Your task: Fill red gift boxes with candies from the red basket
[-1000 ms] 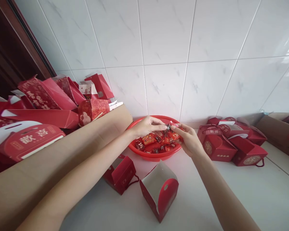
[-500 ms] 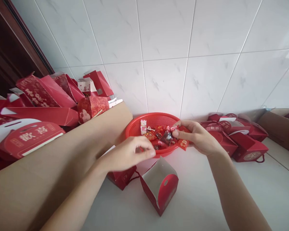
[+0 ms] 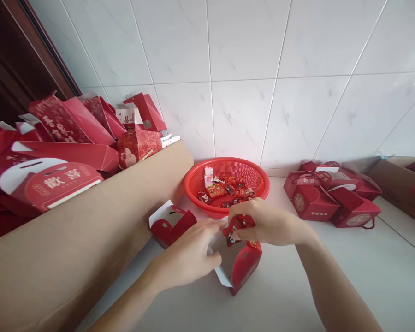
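Observation:
My right hand (image 3: 268, 223) pinches a few wrapped candies (image 3: 238, 226) in red packaging, just inside the mouth of an open red candy box (image 3: 248, 265). My left hand (image 3: 190, 251) is at the left side of that box, thumb and fingers curled around its pale inner wall; the fingers' exact contact is partly hidden. Behind both hands is a red plastic basket (image 3: 192, 186) with several wrapped candies (image 3: 216, 189) inside. Another open red box (image 3: 173, 226) lies on the white surface, left of the hands.
A large cardboard carton (image 3: 100, 221) on the left is heaped with red gift boxes (image 3: 64, 182). Several closed red boxes (image 3: 314, 203) are grouped at the right. Another cardboard carton (image 3: 397, 186) stands at the far right, and a tiled wall (image 3: 242, 115) rises behind.
My right hand has come from the basket down to the box with candies in its fingers. My left hand has moved right and lower, onto the box's side.

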`<state>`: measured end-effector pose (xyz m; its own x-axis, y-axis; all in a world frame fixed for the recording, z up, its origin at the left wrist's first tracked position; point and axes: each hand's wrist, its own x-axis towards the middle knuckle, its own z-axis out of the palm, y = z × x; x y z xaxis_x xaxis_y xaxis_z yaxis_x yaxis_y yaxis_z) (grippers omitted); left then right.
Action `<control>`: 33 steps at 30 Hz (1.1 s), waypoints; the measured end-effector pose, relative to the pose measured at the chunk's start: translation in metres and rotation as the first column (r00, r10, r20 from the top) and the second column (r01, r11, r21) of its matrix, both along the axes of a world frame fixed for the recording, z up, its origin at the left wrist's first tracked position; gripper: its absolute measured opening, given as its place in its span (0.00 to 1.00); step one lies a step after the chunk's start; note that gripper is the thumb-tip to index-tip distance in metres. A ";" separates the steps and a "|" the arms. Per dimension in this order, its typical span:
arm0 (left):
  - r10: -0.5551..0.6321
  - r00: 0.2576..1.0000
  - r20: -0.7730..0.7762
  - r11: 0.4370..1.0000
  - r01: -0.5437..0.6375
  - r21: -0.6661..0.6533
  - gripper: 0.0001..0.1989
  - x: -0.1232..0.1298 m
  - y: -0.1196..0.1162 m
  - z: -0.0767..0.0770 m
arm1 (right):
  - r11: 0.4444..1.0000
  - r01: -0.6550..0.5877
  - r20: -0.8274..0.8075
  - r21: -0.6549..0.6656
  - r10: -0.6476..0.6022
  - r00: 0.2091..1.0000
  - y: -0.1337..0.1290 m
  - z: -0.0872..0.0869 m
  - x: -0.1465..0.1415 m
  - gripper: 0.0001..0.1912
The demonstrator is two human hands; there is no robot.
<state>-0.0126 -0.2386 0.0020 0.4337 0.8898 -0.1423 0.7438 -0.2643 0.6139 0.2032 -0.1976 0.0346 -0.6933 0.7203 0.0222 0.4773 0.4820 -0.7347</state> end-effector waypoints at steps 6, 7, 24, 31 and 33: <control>-0.114 0.992 0.056 0.993 0.115 -0.023 0.18 0.007 0.018 0.004 | 0.999 0.040 0.024 0.012 -0.040 0.999 0.002 -0.008 -0.003 0.07; -0.133 0.989 0.058 0.991 0.134 -0.019 0.17 0.007 0.020 0.005 | 0.998 0.064 0.023 0.020 -0.065 0.998 0.002 -0.009 -0.004 0.07; -0.236 0.969 -0.076 0.967 0.226 -0.113 0.24 -0.009 0.066 0.011 | 0.949 0.135 0.079 0.286 -0.163 0.983 0.006 -0.023 -0.022 0.05; -0.246 0.964 -0.104 0.963 0.231 -0.136 0.22 -0.008 0.066 0.015 | 0.972 0.076 0.109 0.221 -0.102 0.989 0.003 -0.019 -0.023 0.11; -0.236 0.965 -0.118 0.966 0.220 -0.134 0.23 -0.007 0.064 0.016 | 0.973 0.105 0.148 0.207 -0.138 0.979 0.000 -0.017 -0.023 0.14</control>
<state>-0.0200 -0.1741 0.0176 0.5931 0.7427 -0.3109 0.7489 -0.3671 0.5517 0.1803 -0.1973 0.0180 -0.6069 0.7919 0.0677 0.6449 0.5404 -0.5404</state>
